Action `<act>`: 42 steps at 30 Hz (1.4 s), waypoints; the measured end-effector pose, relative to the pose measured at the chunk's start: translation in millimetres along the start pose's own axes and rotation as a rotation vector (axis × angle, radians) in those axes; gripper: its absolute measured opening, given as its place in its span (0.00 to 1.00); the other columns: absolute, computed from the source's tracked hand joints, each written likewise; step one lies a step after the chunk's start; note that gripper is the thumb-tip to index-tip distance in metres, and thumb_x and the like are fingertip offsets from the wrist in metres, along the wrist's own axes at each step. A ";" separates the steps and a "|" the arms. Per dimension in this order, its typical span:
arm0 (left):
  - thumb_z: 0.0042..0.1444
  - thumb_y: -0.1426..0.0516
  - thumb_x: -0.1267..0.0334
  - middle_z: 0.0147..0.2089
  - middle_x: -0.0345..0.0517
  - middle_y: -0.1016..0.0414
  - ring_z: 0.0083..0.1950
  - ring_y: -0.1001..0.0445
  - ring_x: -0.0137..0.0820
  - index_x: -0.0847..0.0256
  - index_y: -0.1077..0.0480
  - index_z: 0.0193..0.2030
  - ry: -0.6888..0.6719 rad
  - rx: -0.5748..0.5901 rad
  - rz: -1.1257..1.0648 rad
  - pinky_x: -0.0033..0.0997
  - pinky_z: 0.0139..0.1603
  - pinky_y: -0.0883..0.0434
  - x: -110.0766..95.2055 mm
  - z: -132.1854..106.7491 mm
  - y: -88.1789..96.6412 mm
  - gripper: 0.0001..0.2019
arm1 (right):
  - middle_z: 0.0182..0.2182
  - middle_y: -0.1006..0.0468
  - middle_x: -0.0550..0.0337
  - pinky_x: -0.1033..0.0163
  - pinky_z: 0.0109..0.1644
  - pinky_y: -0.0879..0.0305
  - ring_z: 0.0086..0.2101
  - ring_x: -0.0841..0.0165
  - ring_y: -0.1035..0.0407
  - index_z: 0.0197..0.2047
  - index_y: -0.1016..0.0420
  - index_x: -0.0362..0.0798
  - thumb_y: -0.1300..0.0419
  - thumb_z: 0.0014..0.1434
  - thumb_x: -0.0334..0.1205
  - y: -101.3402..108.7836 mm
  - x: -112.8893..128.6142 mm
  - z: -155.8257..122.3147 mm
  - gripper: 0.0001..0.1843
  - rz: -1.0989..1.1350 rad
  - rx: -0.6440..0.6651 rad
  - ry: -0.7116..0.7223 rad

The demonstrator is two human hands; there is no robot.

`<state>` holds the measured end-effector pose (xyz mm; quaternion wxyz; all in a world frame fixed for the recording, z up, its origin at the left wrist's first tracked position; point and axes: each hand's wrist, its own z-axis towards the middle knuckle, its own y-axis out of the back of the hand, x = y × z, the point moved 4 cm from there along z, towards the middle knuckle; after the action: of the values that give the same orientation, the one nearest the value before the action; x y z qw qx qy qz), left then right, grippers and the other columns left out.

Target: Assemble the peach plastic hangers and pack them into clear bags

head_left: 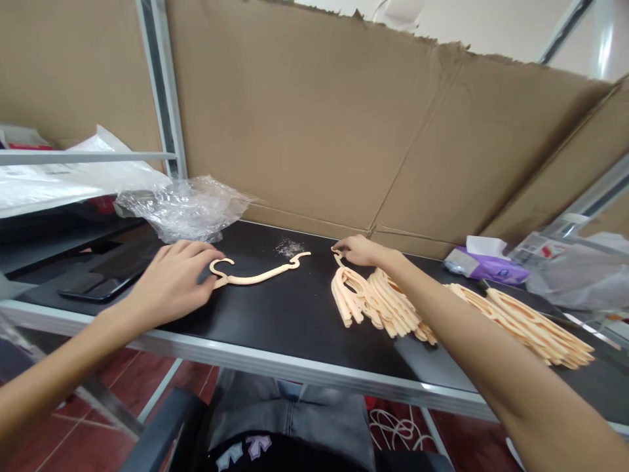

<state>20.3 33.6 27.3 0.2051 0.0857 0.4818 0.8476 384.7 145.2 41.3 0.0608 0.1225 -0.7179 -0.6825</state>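
Observation:
A single peach plastic hanger piece lies on the black table. My left hand rests at its hooked left end, fingers curled around the hook and touching it. My right hand pinches the top of a fanned stack of several peach hanger pieces to the right. A second long pile of the same pieces lies further right, partly hidden behind my right forearm.
Crumpled clear plastic sits at the back left. A dark phone or tablet lies at the left. A purple tissue pack and clear bags are at the right. A cardboard wall stands behind the table.

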 end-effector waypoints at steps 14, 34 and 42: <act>0.61 0.48 0.50 0.40 0.45 0.16 0.38 0.20 0.42 0.53 0.20 0.44 0.164 0.210 -0.215 0.34 0.39 0.28 23.4 -11.5 -3.7 0.17 | 0.48 0.19 0.40 0.58 0.47 0.32 0.50 0.54 0.24 0.51 0.21 0.41 0.41 0.65 0.49 -8.8 4.2 12.2 0.21 -0.009 0.008 -0.199; 0.63 0.46 0.61 0.67 0.44 0.29 0.69 0.33 0.45 0.45 0.19 0.52 -0.245 0.297 -0.356 0.45 0.70 0.35 5.5 -15.9 14.2 0.17 | 0.37 0.19 0.54 0.63 0.37 0.41 0.34 0.65 0.29 0.49 0.26 0.48 0.49 0.69 0.39 55.8 105.2 -84.0 0.12 0.369 -0.446 0.175; 0.67 0.46 0.58 0.71 0.43 0.35 0.72 0.38 0.43 0.43 0.23 0.58 -0.318 0.362 -0.279 0.45 0.72 0.39 -21.1 -23.1 9.7 0.17 | 0.44 0.23 0.59 0.64 0.38 0.35 0.33 0.71 0.31 0.56 0.28 0.51 0.37 0.58 0.40 17.1 142.5 -91.7 0.21 0.851 -0.332 0.319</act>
<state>28.9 2.0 24.7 0.3741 0.1859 0.5944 0.6871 269.3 20.5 52.6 0.4627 -0.0906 -0.5673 -0.6752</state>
